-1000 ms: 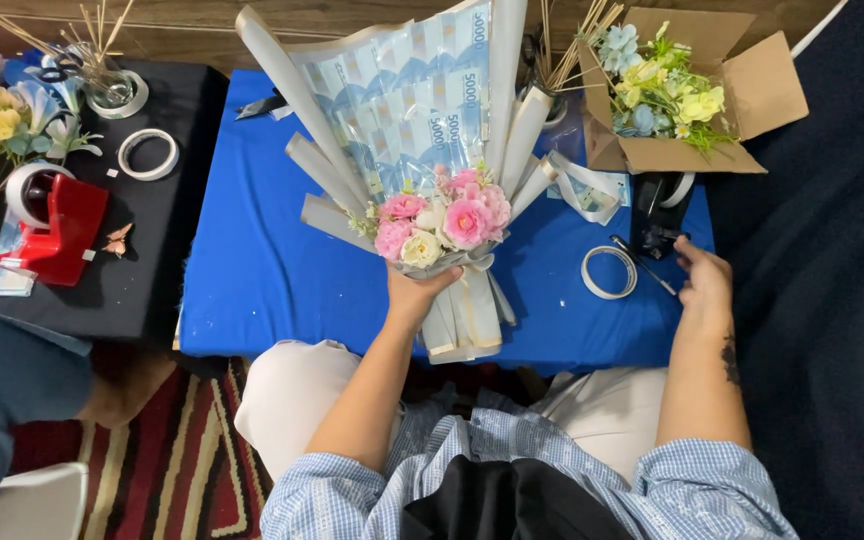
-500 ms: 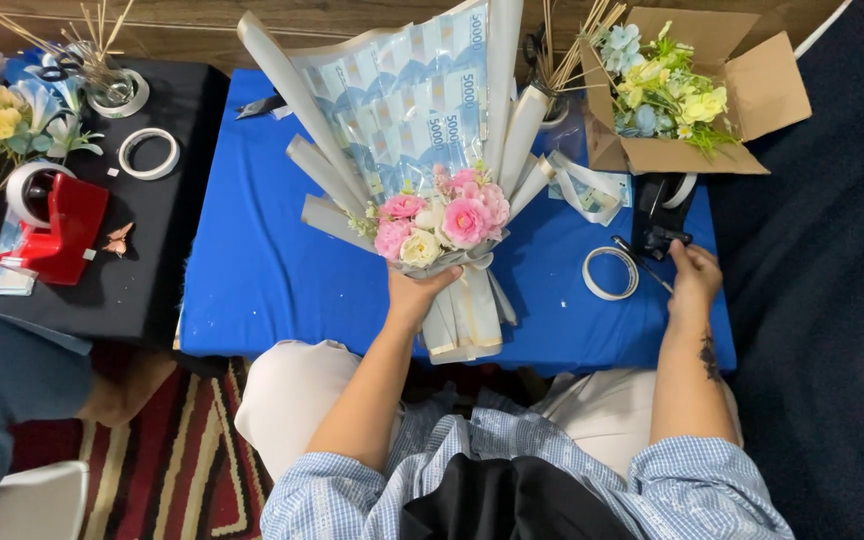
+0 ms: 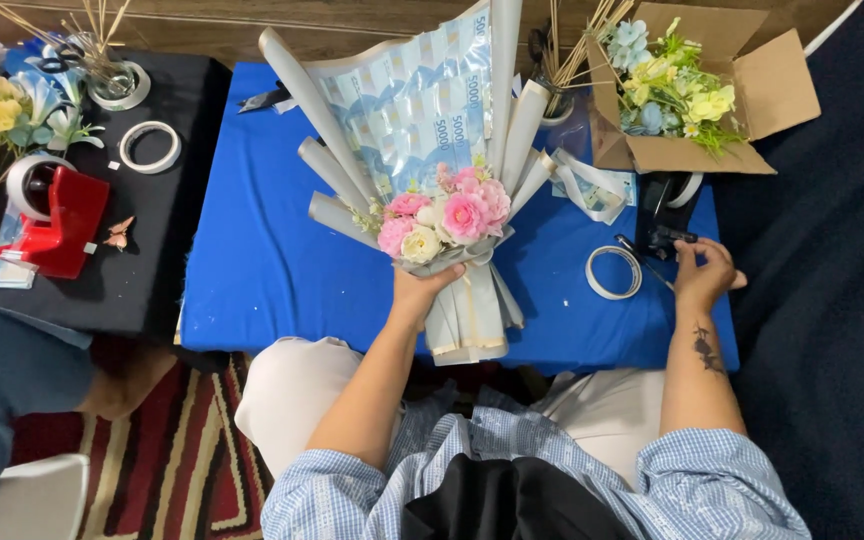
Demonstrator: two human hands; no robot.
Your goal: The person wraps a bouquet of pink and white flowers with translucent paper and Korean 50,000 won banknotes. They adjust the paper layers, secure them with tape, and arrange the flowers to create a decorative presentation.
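Observation:
A wrapped bouquet [image 3: 432, 190] of pink and cream flowers, backed by rolled and flat blue paper notes, lies on the blue table [image 3: 272, 270]. My left hand [image 3: 420, 292] grips its stem wrap just below the blooms. Over at the right edge, my right hand [image 3: 704, 270] touches a black tape dispenser [image 3: 664, 215], fingers pinched at its front. A white tape ring [image 3: 614, 272] lies on the table just left of that hand.
An open cardboard box [image 3: 742, 90] of yellow and blue flowers stands at the back right. On the black side table at the left sit a red tape dispenser [image 3: 57, 225], a tape ring [image 3: 149, 146] and more flowers [image 3: 12, 110]. Another person's leg [image 3: 12, 370] shows at the lower left.
My right hand has slid slightly left and up along the table edge toward the black tape dispenser. The bouquet and my left hand have stayed put.

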